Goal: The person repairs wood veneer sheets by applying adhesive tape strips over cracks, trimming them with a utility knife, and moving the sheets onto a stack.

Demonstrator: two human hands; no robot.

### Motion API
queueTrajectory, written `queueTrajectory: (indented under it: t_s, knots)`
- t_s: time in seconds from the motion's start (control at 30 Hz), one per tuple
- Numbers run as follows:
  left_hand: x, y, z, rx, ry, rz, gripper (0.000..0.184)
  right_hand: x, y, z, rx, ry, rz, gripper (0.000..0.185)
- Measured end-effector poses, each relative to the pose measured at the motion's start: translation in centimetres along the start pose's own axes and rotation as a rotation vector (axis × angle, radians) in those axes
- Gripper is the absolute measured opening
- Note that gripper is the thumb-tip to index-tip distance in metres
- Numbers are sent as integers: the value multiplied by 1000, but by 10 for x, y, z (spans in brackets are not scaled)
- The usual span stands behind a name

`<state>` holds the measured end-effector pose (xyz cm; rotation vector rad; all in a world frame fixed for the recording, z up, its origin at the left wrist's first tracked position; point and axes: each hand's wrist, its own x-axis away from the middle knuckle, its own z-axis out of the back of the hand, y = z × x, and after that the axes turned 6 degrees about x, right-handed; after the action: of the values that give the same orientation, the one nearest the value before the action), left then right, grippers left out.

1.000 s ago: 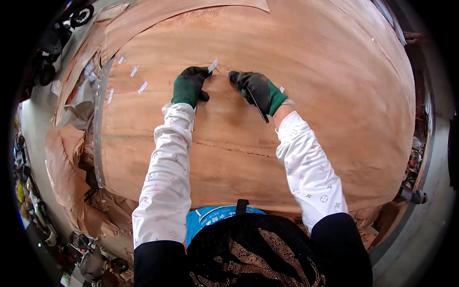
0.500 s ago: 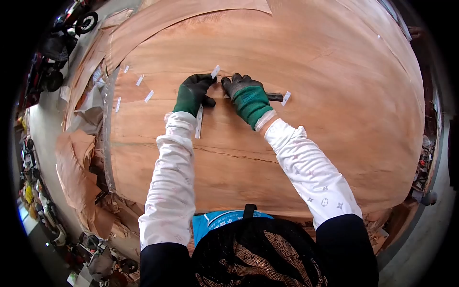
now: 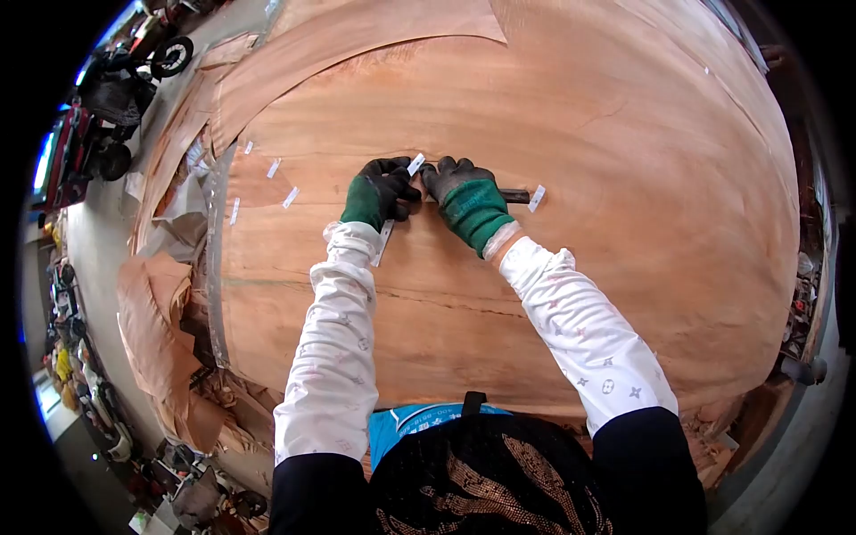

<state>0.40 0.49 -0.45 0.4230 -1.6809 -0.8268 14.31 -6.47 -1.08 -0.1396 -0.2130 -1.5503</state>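
- Head view: left hand (image 3: 383, 192) half-curled; white strip (image 3: 416, 164) at its fingertips; whether pinched, cannot tell;
- right hand (image 3: 465, 196) clamped on dark bar (image 3: 515, 195), beside the left

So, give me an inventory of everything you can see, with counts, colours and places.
Broad smooth wood veneer sheet: one, tan, across the centre.
Curved-edged wood veneer sheet: one, tan, overlapping its upper left.
Thin rectangular tape-like strips: at least seven, white, four near the left edge, three toward the middle.
Torn veneer pieces: several, brown, beyond the left edge.
Wheeled vehicle, apparently a motorbike: at least one, mostly black, upper left.
Straight bar-like tool: one, dark, jutting from under the right hand.
Patterned fabric sleeves: two, white, along both forearms.
Glittery-patterned fabric: one, black and copper, bottom centre.
Left hand and right hand: two, green-and-black gloves, upper middle.
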Motion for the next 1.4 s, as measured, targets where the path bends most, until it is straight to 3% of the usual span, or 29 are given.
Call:
queueTrajectory:
  t_s: [0.13, 0.23, 0.27, 0.37, 0.4, 0.57, 0.73, 0.83, 0.9, 0.93, 1.0, 1.03, 1.07, 1.1, 1.2, 1.23, 1.27, 1.3, 1.37, 1.4]
  knots:
    - [-11, -8, 4, -8, -5, -18, 31, -3, 14, 13, -144, -89, 35, 42]
    - [-7, -7, 0, 47, 20, -35, 32, 7, 20, 34, -380, 1, -69, 46]
    - [-3, -2, -1, 37, 22, -20, 35, 10, 13, 46, -248, -34, -106, 46]
    - [-14, -14, 4, 105, 6, -57, 33, 6, -6, -2, 59, 264, 82, 45]
    - [-17, -15, 6, 88, -26, -94, 33, -7, -10, -18, 96, 121, 122, 43]
    - [30, 5, 16, -151, -23, -77, 48, -3, -11, -19, 64, 232, 172, 38]
    - [35, 2, 30, -221, 29, -11, 39, -10, -21, -6, 78, 77, 186, 34]
    - [41, 1, 28, -504, 19, -104, 25, -8, -29, -28, 158, 306, 144, 32]
    - [16, 8, 49, -952, 34, -253, 24, -4, -27, -30, 214, 370, 164, 30]
    - [3, 14, 75, -1073, 139, -406, 24, -4, -28, -32, 229, 391, 172, 30]
    - [22, 36, 91, -1002, 212, -348, 25, -4, -27, -33, 219, 358, 189, 30]
    - [52, 57, 87, -811, 178, -141, 26, -4, -25, -27, 196, 309, 197, 31]
    - [69, 47, 94, -683, 120, -192, 24, -2, -22, -18, 174, 260, 203, 31]
    - [87, 34, 106, -553, 60, -241, 22, -1, -17, 1, 156, 98, 211, 30]
    - [127, -45, 139, -421, -69, -236, 20, 41, 21, 42, -144, 139, 121, 30]
    - [142, -69, 141, -376, -65, -166, 20, 72, 37, 65, -319, 151, 23, 31]
    - [156, -93, 142, -331, -58, -95, 21, 83, 60, 38, -498, 122, -17, 34]
    - [181, -106, 126, -240, -2, 39, 24, 115, 78, 20, -521, 298, 62, 29]
    - [213, -134, 107, 22, -92, 130, 26, 171, 103, 21, -933, -332, -163, 30]
    - [223, -142, 88, 56, -146, 112, 26, 191, 123, 4, -654, -265, -178, 31]
